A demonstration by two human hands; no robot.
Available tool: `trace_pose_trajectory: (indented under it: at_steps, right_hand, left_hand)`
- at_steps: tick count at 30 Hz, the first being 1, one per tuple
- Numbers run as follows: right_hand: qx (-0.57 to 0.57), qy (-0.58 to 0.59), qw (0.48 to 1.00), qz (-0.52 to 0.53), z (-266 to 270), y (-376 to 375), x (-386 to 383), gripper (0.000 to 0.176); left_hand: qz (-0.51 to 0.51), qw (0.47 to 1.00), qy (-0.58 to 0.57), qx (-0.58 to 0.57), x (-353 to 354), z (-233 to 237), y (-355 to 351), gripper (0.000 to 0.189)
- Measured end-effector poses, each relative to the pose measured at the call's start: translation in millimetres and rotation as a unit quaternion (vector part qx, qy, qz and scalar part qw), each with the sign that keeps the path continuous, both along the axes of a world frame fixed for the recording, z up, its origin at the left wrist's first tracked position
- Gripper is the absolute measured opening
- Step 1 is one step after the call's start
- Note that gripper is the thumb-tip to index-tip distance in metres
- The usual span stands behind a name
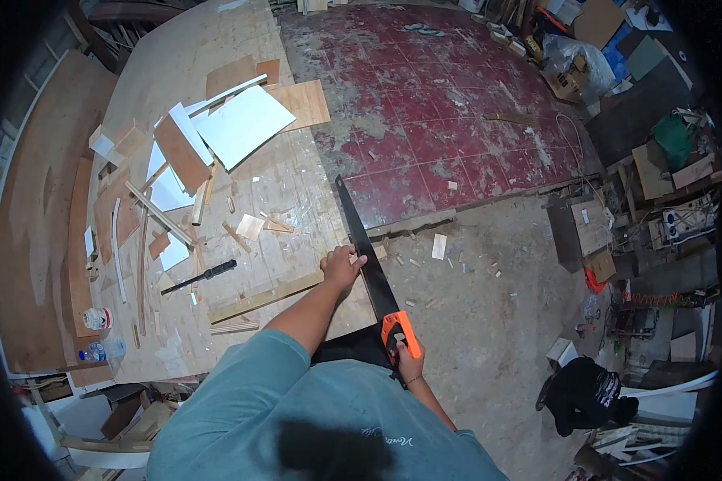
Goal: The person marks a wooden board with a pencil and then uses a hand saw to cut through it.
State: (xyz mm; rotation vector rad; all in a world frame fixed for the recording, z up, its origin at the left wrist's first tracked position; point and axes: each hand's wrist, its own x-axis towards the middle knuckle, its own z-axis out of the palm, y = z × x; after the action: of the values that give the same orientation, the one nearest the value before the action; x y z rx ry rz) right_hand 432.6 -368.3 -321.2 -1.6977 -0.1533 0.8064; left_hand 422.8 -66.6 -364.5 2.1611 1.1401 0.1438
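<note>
My right hand [410, 365] is wrapped round the orange handle of a handsaw [367, 244]. The saw's dark blade runs forward along the table's right edge. Closed over a wooden strip [269, 297] at that edge is my left hand [341, 267], its thumb close beside the blade. The strip lies on the worktable [289, 192] and passes under my left forearm; its end pokes out just past the blade.
A dark long tool [199, 276], white and brown boards [245, 124] and thin strips lie about the table. A jar [97, 319] stands near its left edge. Offcuts [440, 246] litter the floor. A person in black [583, 394] is low down at the right.
</note>
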Motion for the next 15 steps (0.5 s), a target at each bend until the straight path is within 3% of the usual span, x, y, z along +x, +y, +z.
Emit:
trace_pose_trajectory:
  at_steps: [1,5,7,15]
  right_hand:
    - [0.015,-0.003,1.0,-0.014,4,1,0,0.01]
    - [-0.015,-0.099,0.995,-0.003,-19,-5,3,0.012]
    - [0.035,0.068,0.996,-0.049,-4,0,9,0.006]
    - [0.089,0.184,0.974,-0.098,-30,-6,30,0.019]
  left_hand:
    - [0.004,1.0,0.017,0.016,2,2,-2,0.042]
    - [0.011,1.0,0.002,0.013,3,4,-4,0.045]
    - [0.021,0.999,0.041,0.019,8,9,-6,0.048]
    - [0.03,0.996,0.081,0.017,16,24,-8,0.054]
